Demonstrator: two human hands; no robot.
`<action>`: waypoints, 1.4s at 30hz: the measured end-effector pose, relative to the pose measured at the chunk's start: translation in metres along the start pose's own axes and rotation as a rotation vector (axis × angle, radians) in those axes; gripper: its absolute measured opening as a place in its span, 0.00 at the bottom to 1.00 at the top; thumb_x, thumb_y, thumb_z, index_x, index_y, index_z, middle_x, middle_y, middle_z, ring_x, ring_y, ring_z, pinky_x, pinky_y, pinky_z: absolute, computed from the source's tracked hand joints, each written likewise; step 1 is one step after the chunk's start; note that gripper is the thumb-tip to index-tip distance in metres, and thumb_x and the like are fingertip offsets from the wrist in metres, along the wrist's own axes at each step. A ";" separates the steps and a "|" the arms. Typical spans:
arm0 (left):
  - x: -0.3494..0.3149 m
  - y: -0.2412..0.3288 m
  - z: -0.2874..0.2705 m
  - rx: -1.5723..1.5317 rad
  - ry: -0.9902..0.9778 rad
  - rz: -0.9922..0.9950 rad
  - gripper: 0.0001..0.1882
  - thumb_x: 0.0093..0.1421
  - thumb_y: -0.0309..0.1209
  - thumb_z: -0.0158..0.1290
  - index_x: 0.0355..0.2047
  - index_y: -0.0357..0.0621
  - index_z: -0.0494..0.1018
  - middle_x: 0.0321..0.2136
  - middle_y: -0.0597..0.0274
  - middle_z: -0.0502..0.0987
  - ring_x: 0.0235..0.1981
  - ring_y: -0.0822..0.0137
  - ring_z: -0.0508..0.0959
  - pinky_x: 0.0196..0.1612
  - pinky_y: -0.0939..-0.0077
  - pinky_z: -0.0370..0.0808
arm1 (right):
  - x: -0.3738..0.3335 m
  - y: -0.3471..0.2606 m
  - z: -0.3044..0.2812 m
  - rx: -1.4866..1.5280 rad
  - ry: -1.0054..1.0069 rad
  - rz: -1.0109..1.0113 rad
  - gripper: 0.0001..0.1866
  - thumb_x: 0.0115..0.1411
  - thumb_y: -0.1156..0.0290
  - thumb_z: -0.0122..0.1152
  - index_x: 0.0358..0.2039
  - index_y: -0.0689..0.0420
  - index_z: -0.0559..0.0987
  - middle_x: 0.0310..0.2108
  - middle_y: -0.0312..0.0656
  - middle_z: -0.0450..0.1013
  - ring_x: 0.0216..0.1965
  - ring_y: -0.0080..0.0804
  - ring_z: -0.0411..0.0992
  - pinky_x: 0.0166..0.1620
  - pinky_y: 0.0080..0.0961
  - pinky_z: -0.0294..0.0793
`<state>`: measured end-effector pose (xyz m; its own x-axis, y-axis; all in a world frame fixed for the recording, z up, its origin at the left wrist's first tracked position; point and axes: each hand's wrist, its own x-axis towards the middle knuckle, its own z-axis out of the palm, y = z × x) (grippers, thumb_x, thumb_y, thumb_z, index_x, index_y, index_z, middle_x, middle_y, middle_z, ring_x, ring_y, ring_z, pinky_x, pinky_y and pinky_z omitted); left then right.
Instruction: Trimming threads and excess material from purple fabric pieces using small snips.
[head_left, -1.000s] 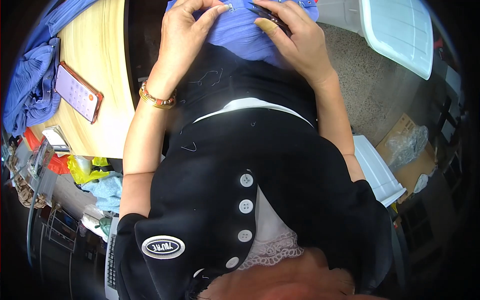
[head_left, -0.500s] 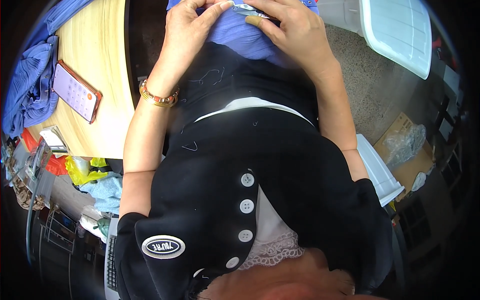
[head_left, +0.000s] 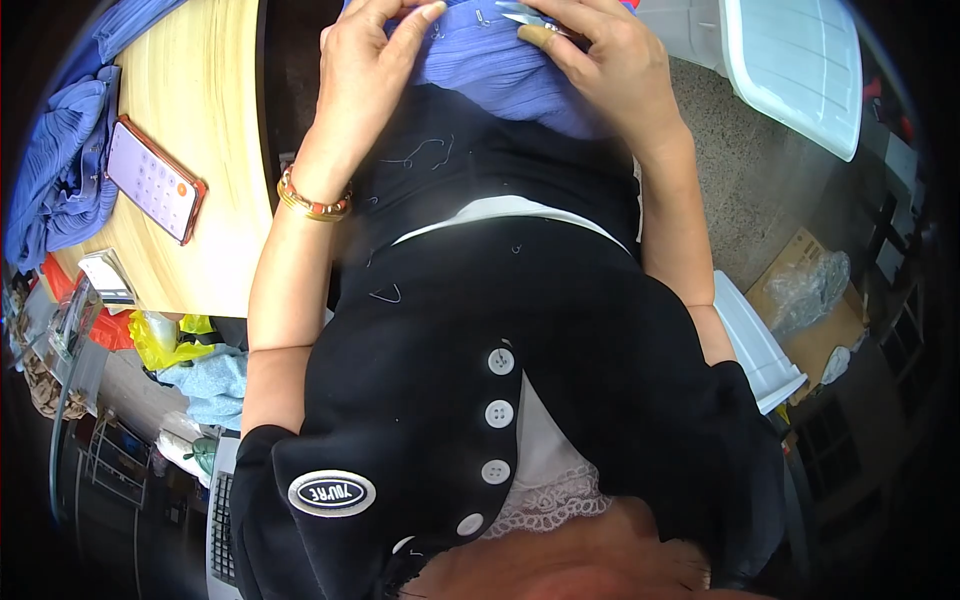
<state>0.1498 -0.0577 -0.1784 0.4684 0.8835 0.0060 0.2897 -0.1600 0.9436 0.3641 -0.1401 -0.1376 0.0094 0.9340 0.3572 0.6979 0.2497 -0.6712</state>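
Observation:
Pleated periwinkle-blue cloth (head_left: pixel 490 70) lies across my lap at the top of the view. At its left edge my left hand (head_left: pixel 370 75) pinches the cloth between thumb and fingers; the fingertips are partly cut off by the frame. My right hand (head_left: pixel 625 75) grips small thread snips (head_left: pixel 525 16), their pointed metal blades aimed left over the cloth. A brownish-yellow cover sits on the right thumb. Small pale thread bits (head_left: pixel 482 17) show on the cloth between both hands.
On the left, a light wooden table (head_left: pixel 210 120) bears a phone (head_left: pixel 152 182) in a red case and more blue garments (head_left: pixel 70 160). A pale plastic bin (head_left: pixel 795 75) stands at the upper right. Cardboard (head_left: pixel 840 330) with clear plastic wrap (head_left: pixel 812 290) lies on the right.
My hands have drawn apart: the right with the snips shifted right, the left slightly left. More cloth and thread bits now show between them.

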 end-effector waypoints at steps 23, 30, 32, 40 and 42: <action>-0.002 -0.012 0.011 0.599 -0.056 0.324 0.07 0.56 0.32 0.67 0.35 0.48 0.85 0.37 0.68 0.81 0.41 0.65 0.79 0.47 0.68 0.70 | -0.016 0.004 -0.003 -0.119 -0.051 0.189 0.18 0.57 0.69 0.71 0.47 0.60 0.83 0.31 0.45 0.74 0.30 0.40 0.74 0.34 0.29 0.73; -0.006 -0.006 0.004 0.290 -0.084 0.142 0.07 0.57 0.28 0.66 0.36 0.44 0.85 0.37 0.63 0.82 0.42 0.70 0.81 0.47 0.78 0.76 | -0.013 -0.006 -0.004 0.044 -0.104 0.330 0.18 0.58 0.70 0.69 0.48 0.59 0.81 0.30 0.45 0.72 0.28 0.39 0.73 0.33 0.29 0.73; -0.007 -0.005 0.004 0.282 -0.088 0.146 0.06 0.57 0.28 0.66 0.36 0.44 0.85 0.37 0.63 0.82 0.42 0.70 0.81 0.47 0.78 0.76 | -0.016 0.003 0.005 0.167 -0.145 0.497 0.17 0.58 0.70 0.69 0.48 0.59 0.81 0.30 0.45 0.72 0.28 0.39 0.73 0.33 0.29 0.72; -0.011 -0.004 -0.004 0.113 -0.081 0.085 0.06 0.61 0.27 0.64 0.37 0.40 0.83 0.38 0.64 0.82 0.42 0.74 0.80 0.48 0.81 0.75 | -0.015 -0.019 0.002 -0.079 -0.128 0.128 0.15 0.57 0.70 0.69 0.44 0.59 0.83 0.29 0.46 0.72 0.28 0.43 0.74 0.31 0.32 0.72; -0.010 -0.004 -0.004 0.002 -0.086 0.053 0.06 0.62 0.27 0.63 0.39 0.40 0.83 0.39 0.65 0.82 0.42 0.75 0.79 0.49 0.82 0.74 | -0.016 -0.018 0.003 -0.079 -0.100 0.135 0.15 0.57 0.69 0.69 0.45 0.59 0.83 0.29 0.46 0.72 0.28 0.43 0.74 0.31 0.32 0.72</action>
<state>0.1403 -0.0635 -0.1812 0.5526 0.8330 0.0271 0.2647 -0.2062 0.9420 0.3493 -0.1584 -0.1328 0.0387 0.9794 0.1981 0.7489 0.1028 -0.6546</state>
